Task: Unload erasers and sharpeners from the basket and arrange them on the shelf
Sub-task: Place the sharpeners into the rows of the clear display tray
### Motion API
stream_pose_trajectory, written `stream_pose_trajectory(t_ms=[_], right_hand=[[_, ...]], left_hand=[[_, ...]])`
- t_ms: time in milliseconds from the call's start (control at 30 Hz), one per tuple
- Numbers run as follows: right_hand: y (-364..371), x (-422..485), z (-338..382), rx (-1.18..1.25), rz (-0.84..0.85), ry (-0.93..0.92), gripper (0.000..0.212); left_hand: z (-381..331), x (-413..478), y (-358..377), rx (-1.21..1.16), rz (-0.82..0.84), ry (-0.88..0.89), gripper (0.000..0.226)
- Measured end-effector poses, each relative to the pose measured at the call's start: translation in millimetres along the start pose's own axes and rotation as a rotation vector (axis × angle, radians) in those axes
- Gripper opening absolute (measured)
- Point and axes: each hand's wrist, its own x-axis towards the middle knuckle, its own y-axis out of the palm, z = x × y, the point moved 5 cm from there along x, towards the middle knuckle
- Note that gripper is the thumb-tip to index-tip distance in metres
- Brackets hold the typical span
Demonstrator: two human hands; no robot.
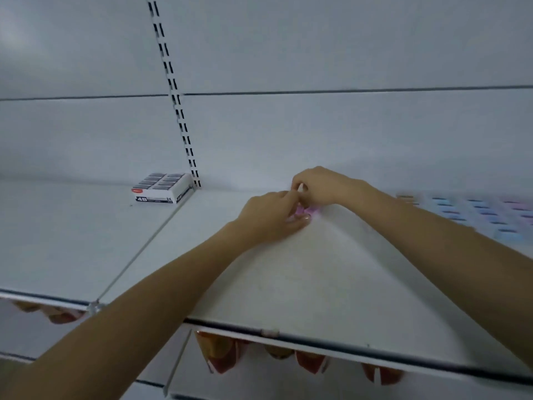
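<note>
Progress: partly done. A boxed set of erasers (161, 187) stands at the back of the shelf (288, 278), to the left, beside the slotted upright (176, 102). Rows of small pastel pieces (484, 215) are laid out at the far right. They are too blurred to tell erasers from sharpeners. The middle stretch of the shelf carries only what is now being handled. The basket is not in view, so the stock left to unload cannot be assessed.

Step in hand, by judgement: placing a small batch near the back wall, between the box and the pastel rows.

Left grip (271, 215): fingers curled, thumb underneath, grasping the pink pieces (310, 209) low against the shelf surface. These show only as a sliver between thumb and fingers, and their number cannot be told.

Right grip (320, 186): just behind and above the left, fingertips curled down and meeting the left fingertips. Whether it pinches one of the pieces or merely touches cannot be told.

Red and orange packets (219, 353) hang below the shelf edge and play no part.
</note>
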Motion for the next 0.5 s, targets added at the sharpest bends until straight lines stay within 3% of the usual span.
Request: stream_pose_trajectory(t_ms=[233,433,500], right_hand=[[9,6,0,0.239,0.016,0.251,0.02],[8,5,9,0.252,-0.017,0.324,0.02],[9,3,7,0.288,-0.052,0.349,0.018]], left_hand=[[30,11,-2,-0.134,0.15,0.166,0.024],[34,14,6,-0.175,0.074,0.17,0.038],[33,17,9,-0.179,0.056,0.17,0.034]])
